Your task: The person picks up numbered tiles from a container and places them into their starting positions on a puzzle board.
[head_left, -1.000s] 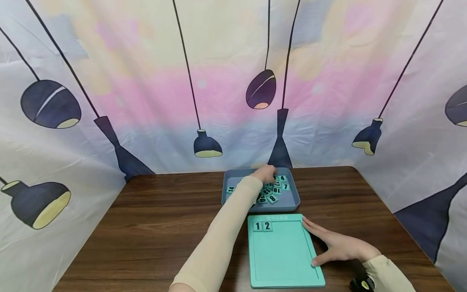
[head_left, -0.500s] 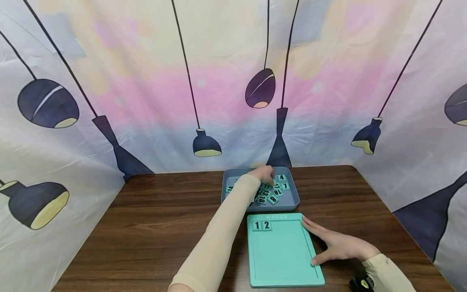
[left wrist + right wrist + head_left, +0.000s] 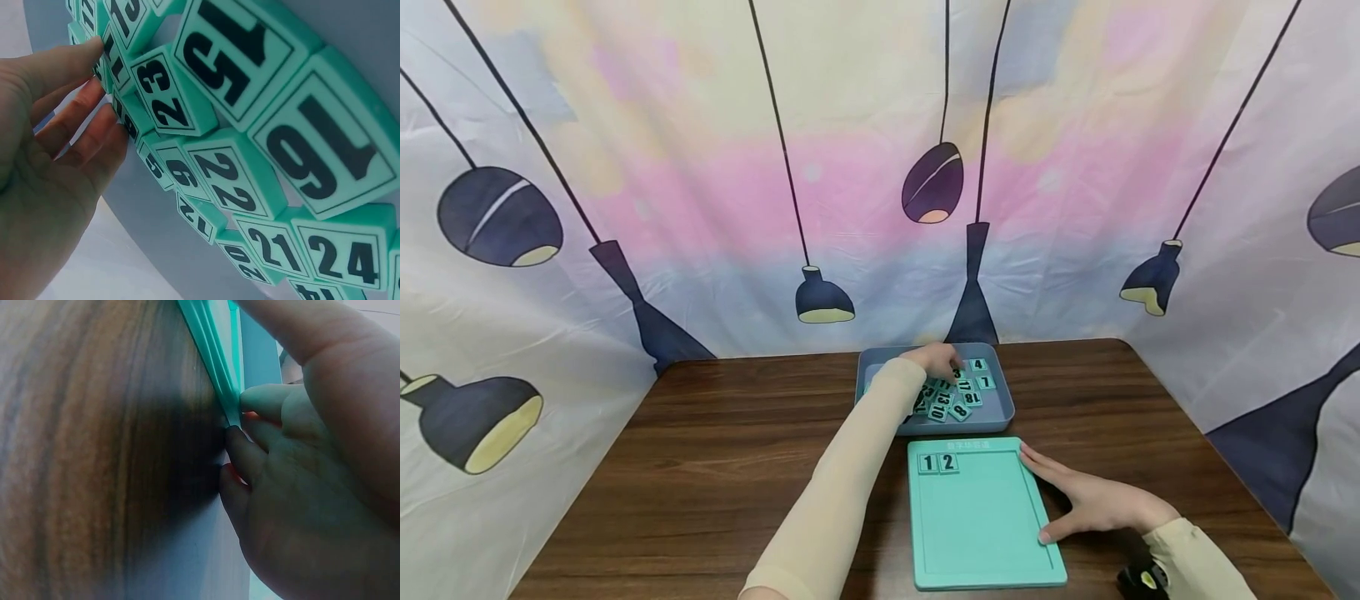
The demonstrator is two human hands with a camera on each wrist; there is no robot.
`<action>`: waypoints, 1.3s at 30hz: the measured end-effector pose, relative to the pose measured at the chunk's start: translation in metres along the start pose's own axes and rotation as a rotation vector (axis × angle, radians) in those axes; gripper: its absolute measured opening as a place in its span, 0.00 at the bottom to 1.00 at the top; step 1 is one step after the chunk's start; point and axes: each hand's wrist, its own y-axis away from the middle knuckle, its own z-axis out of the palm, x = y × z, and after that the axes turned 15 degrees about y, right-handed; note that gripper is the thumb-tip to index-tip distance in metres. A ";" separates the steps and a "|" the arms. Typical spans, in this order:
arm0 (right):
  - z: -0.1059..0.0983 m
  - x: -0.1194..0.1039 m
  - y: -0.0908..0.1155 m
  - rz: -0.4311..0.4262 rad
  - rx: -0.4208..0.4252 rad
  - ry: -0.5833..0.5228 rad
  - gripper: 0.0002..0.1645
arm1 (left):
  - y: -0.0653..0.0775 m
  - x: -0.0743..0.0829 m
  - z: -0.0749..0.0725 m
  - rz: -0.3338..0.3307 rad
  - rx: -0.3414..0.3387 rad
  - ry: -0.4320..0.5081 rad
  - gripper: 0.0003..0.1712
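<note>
In the blue-grey tray [image 3: 1003,408] at the back, my left hand [image 3: 934,360] reaches down among green number tiles [image 3: 958,411]. The left wrist view has my left hand [image 3: 56,144] with thumb and forefinger around the edge of one small tile [image 3: 99,70], mostly covered by them. Tiles marked 15, 16 [image 3: 322,140], 23 and 22 lie beside it. My right hand [image 3: 1097,500] rests at the right edge of a mint-green board [image 3: 985,525], its thumb on the rim and its fingers along the upper side. Tiles 1 [image 3: 928,463] and 2 [image 3: 949,462] sit at the board's top left.
A dark wooden table [image 3: 715,467] carries the tray and the board, the tray just behind the board. Behind the table hangs a cloth [image 3: 880,208] printed with lamps. My left forearm crosses the tray's front left side and hides part of the tiles.
My left hand has shifted slightly left in the tray, and several tiles near its fingertips have moved and come more into view. The right hand and the board have stayed put.
</note>
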 end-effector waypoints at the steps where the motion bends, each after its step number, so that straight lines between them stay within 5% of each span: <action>1: 0.000 0.000 0.000 -0.001 -0.001 -0.001 0.65 | 0.001 0.001 0.000 -0.001 0.001 0.004 0.24; 19: -0.001 -0.004 -0.001 -0.021 -0.009 -0.035 0.64 | 0.007 0.005 0.007 0.015 0.055 -0.055 0.21; 28: -0.003 -0.002 -0.001 -0.020 -0.015 -0.018 0.63 | 0.009 0.008 -0.010 0.132 0.113 -0.012 0.22; 34: -0.004 0.000 0.001 -0.042 -0.031 -0.009 0.62 | 0.026 0.031 -0.013 0.248 0.138 0.066 0.22; 39: -0.004 -0.002 -0.001 -0.031 -0.032 -0.009 0.63 | 0.046 0.046 -0.007 0.300 0.121 0.042 0.21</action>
